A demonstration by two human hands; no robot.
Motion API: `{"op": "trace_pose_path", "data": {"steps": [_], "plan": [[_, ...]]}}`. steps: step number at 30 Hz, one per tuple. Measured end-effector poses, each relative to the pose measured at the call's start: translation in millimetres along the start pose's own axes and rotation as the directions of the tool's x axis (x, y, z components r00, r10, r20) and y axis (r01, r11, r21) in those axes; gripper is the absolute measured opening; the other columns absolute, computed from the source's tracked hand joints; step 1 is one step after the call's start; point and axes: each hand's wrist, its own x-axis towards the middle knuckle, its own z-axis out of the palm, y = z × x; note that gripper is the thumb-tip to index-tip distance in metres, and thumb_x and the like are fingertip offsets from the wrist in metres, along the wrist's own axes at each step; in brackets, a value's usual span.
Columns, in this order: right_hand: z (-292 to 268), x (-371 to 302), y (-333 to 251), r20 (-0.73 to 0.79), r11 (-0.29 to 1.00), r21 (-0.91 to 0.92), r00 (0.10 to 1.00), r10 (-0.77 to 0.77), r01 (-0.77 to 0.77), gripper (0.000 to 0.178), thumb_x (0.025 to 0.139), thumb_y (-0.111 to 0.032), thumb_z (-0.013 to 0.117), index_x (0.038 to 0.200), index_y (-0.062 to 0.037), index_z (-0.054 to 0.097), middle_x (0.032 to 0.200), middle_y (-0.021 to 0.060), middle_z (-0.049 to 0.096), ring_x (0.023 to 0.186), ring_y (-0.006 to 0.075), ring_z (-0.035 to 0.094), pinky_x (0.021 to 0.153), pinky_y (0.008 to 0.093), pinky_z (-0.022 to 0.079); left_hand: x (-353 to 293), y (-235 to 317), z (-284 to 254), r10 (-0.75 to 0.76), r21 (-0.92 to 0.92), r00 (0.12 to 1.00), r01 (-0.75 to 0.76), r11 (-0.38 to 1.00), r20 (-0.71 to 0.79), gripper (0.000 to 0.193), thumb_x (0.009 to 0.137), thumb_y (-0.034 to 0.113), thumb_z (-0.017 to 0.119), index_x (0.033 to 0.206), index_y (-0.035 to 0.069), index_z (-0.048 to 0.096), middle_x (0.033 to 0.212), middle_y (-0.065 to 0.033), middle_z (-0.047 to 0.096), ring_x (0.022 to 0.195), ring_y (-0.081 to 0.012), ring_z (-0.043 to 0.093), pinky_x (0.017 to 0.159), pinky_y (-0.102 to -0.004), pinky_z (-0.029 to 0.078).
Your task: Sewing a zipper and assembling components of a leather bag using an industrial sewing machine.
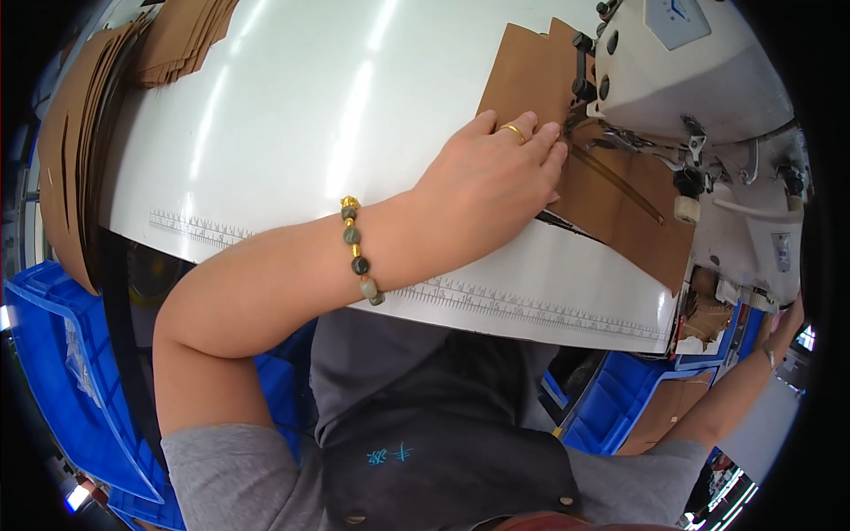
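My left hand [496, 177] lies palm down on a flat brown panel [522, 75], fingers stretched toward the needle area of a white sewing machine [708, 80]. A ring and a beaded bracelet [357, 264] are on that hand and wrist. The panel passes beneath the machine's presser area and shows again on the near side, where a narrow brass-coloured strip [620, 183] runs across it. At the far right, my right hand [784, 320] is beside the machine's body, with its fingers hidden from sight.
A white tabletop [266, 133] with printed rulers fills the middle. Stacked brown pieces [181, 40] lie at the far left, and more brown sheets [75, 150] hang over the left edge. Blue bins [80, 389] stand below at left, and another blue bin [611, 403] at right.
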Motion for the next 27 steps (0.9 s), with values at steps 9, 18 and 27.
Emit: {"op": "trace_pose_path", "data": {"steps": [9,18,27], "plan": [[18.9,-91.6,-13.6,-0.176,0.916,0.277,0.922,0.345,-0.290,0.040,0.105,-0.028,0.061,0.131,0.0023,0.067,0.126,0.0146,0.070,0.114,0.0197,0.069,0.084,0.0326,0.061,-0.6,1.5,2.2,-0.017,0.033,1.000,0.017,0.999,-0.021,0.042,0.099,0.034,0.066,0.128,0.004,0.070,0.136,-0.0090,0.069,0.127,-0.0250,0.064,0.103,-0.0391,0.053],[13.3,-4.7,52.5,0.235,0.732,0.424,0.846,0.479,-0.533,0.050,0.109,-0.035,0.057,0.143,0.0011,0.061,0.142,0.0127,0.063,0.122,0.0212,0.064,0.104,0.0343,0.050,0.0,0.5,2.3,-0.007,0.052,1.000,0.007,0.999,0.004,0.043,0.096,0.033,0.070,0.127,0.003,0.071,0.133,-0.0092,0.070,0.125,-0.0239,0.065,0.099,-0.0362,0.054],[16.7,-70.4,24.1,0.095,0.713,0.536,0.872,0.481,-0.452,0.056,0.106,-0.037,0.060,0.154,-0.0098,0.049,0.147,0.0110,0.058,0.133,0.0280,0.059,0.108,0.0418,0.051,0.8,4.0,3.1,-0.031,0.050,0.998,0.028,0.998,0.052,0.044,0.098,0.032,0.067,0.130,0.003,0.070,0.136,-0.0090,0.069,0.127,-0.0232,0.063,0.102,-0.0386,0.054]]}}
